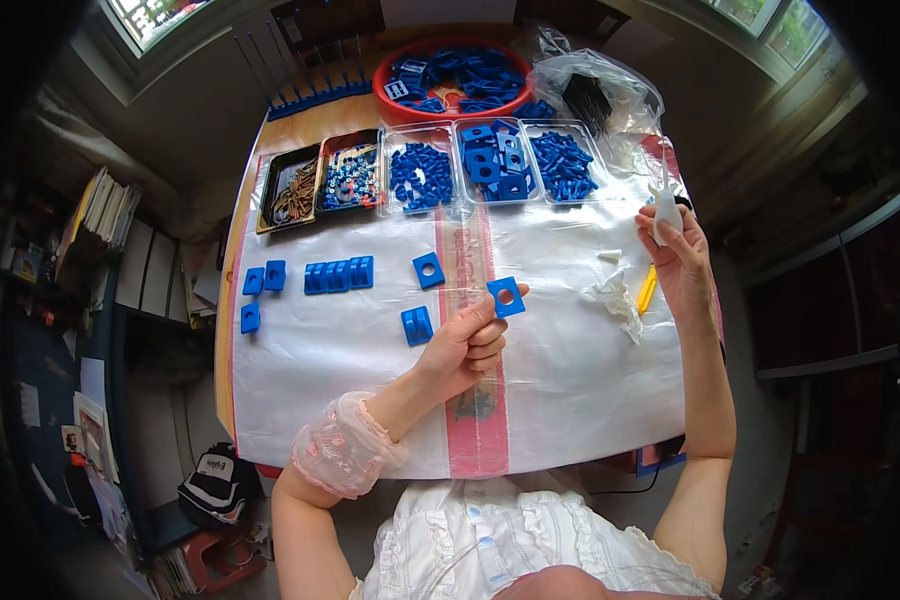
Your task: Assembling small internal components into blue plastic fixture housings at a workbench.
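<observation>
- My left hand pinches a blue plate above the white sheet
- My right hand grips a white bottle
- Seems partway: blue blocks lined up; many loose blue parts left

Daylight shows in a left window and a right window; shelving stands left, a dark cabinet right

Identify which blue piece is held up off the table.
The holed square piece pinched in the left hand; the loose blue pieces on the white sheet are not held.
</observation>
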Available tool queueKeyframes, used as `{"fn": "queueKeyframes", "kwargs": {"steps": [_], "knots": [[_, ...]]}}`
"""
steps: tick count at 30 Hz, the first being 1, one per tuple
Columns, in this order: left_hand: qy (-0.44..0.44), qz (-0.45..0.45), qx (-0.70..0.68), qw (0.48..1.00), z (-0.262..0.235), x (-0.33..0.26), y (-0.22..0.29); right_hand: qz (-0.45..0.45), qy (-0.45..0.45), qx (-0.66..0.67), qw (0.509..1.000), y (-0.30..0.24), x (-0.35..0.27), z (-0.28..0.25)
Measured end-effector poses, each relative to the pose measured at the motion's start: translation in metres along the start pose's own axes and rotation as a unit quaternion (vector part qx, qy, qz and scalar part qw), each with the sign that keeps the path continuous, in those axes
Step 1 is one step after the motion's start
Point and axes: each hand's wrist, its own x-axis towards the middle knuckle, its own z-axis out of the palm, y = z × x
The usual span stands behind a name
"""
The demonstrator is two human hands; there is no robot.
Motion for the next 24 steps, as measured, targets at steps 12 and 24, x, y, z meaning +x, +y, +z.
{"fn": "queueKeyframes", "kwargs": {"steps": [12,24], "knots": [[-0.001,-0.002,0.003,1.0,0.002,0.001,0.0,-0.022,-0.067,-0.469,0.881,0.053,0.03,0.025],[-0.001,-0.001,0.0,1.0,-0.001,0.0,0.0,-0.027,-0.077,-0.523,0.848,0.062,0.034,0.037]]}}
